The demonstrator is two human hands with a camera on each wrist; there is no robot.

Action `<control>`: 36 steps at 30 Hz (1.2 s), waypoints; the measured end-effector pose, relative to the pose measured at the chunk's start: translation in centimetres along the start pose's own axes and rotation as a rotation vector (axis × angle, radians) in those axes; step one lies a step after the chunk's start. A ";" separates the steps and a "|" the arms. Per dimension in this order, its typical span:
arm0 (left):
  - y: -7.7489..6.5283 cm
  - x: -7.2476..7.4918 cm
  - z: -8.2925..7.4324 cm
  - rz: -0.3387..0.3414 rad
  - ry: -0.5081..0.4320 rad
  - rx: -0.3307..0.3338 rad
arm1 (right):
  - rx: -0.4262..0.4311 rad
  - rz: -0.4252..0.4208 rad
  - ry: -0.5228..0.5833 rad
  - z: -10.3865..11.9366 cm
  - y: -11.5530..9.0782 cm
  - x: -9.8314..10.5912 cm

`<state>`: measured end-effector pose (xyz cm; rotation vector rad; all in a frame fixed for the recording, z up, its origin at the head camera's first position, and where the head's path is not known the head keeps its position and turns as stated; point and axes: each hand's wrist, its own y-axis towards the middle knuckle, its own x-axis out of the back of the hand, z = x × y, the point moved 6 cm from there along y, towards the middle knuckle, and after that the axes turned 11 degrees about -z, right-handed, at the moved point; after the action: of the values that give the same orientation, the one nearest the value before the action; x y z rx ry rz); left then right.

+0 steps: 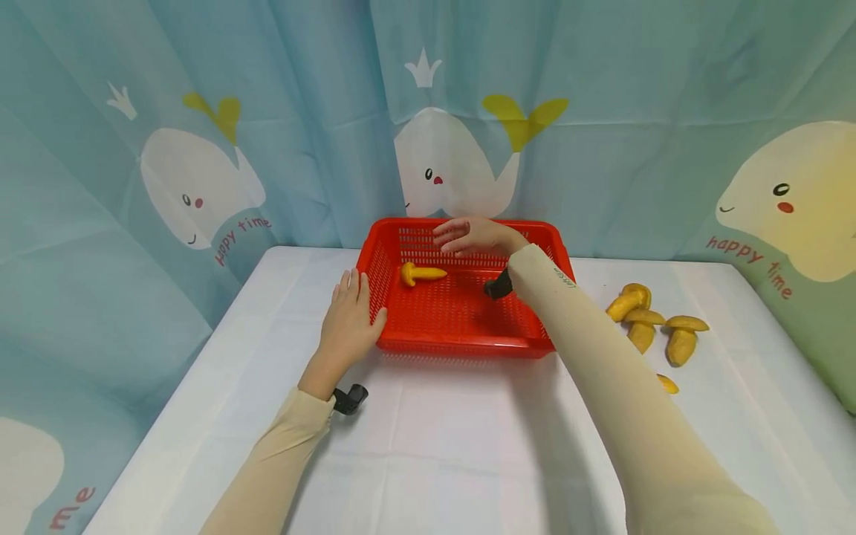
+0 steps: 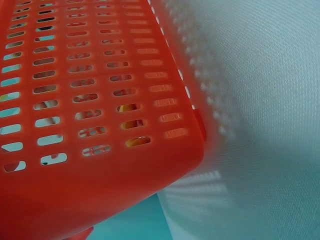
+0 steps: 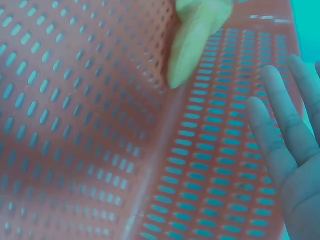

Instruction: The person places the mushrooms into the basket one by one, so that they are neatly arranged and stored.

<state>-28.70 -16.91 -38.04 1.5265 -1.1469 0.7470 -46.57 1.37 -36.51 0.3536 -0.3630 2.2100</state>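
A red slotted plastic basket point(image 1: 461, 343) stands at the back of the white table. Inside it, near the left end, lies one yellow mushroom point(image 1: 428, 274); the right wrist view shows its pale tapered stem point(image 3: 189, 52) against the slotted wall. My left hand point(image 1: 348, 323) rests on the basket's left rim with straight fingers. Over the back part of the basket hovers my right hand point(image 1: 478, 236), fingers extended and holding nothing. The left wrist view is filled mostly by the basket's outer wall point(image 2: 100, 175), with bits of yellow showing through the slots.
Right of the basket, partly behind my right forearm, several brownish-yellow mushrooms point(image 1: 683, 339) lie on the table point(image 1: 435, 446). A light blue curtain point(image 1: 321, 111) printed with whales hangs directly behind the basket and along the sides.
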 end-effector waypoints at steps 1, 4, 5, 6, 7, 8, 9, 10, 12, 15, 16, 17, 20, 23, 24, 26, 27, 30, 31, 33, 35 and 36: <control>0.0 0.0 0.0 0.003 0.001 0.000 | 0.004 0.002 -0.004 0.3 -0.2 0.0; 0.1 -0.1 0.1 0.012 0.002 0.006 | 0.013 0.001 -0.006 1.4 -1.0 0.1; 0.1 -0.1 0.1 0.015 0.003 0.007 | 0.019 0.003 -0.010 1.8 -1.2 0.1; 0.1 -0.1 0.2 0.019 0.005 0.009 | 0.020 0.003 -0.009 2.2 -1.4 0.2; 0.1 -0.1 0.2 0.021 0.004 0.010 | 0.025 0.001 -0.015 2.6 -1.7 0.2; 0.2 -0.2 0.3 0.020 0.001 0.011 | 0.032 0.005 -0.020 2.9 -1.9 0.2; 0.2 -0.2 0.3 0.021 -0.001 0.010 | 0.042 0.014 -0.028 3.3 -2.1 0.3; 0.2 -0.2 0.3 0.020 -0.001 0.008 | 0.054 0.021 -0.039 3.6 -2.4 0.3; 0.3 -0.2 0.3 0.019 -0.004 0.004 | 0.076 0.034 -0.056 4.3 -3.0 0.5; 0.2 -0.2 0.2 0.020 -0.009 0.000 | 0.111 0.031 -0.087 5.1 -4.0 0.8; 0.2 -0.3 0.2 0.021 -0.009 0.000 | 0.121 0.023 -0.098 5.3 -4.4 0.9; 0.2 -0.3 0.2 0.022 -0.010 0.001 | 0.127 0.016 -0.098 5.5 -4.7 1.1; 0.2 -0.2 0.3 0.018 -0.011 0.001 | 0.145 -0.001 -0.106 6.1 -6.0 1.4; 0.2 -0.2 0.3 0.009 -0.009 -0.003 | 0.166 -0.007 -0.099 6.6 -7.3 1.7; 0.2 -0.1 0.3 0.007 -0.011 -0.004 | 0.175 -0.010 -0.104 6.8 -7.7 1.8; 0.2 -0.1 0.3 0.004 -0.014 -0.006 | 0.194 -0.010 -0.106 7.1 -8.6 1.9; 0.2 0.0 0.2 0.003 -0.018 -0.006 | 0.200 -0.010 -0.110 7.2 -9.0 2.0; 0.1 0.0 0.1 0.001 -0.028 -0.007 | 0.222 -0.005 -0.122 7.5 -10.2 2.2; 0.1 0.0 0.0 0.000 -0.028 -0.008 | 0.224 -0.004 -0.127 7.6 -10.7 2.2; 0.1 0.0 0.0 -0.001 -0.027 -0.009 | 0.232 -0.001 -0.143 7.7 -11.5 2.3; 0.1 -0.1 -0.1 0.000 -0.023 -0.008 | 0.237 0.003 -0.163 7.7 -12.4 2.4; 0.1 -0.1 -0.1 0.001 -0.019 -0.007 | 0.239 0.004 -0.174 7.7 -12.9 2.4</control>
<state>-28.81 -16.77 -38.07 1.5306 -1.1637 0.7298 -36.88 7.89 -26.78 0.6781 -0.1919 2.2375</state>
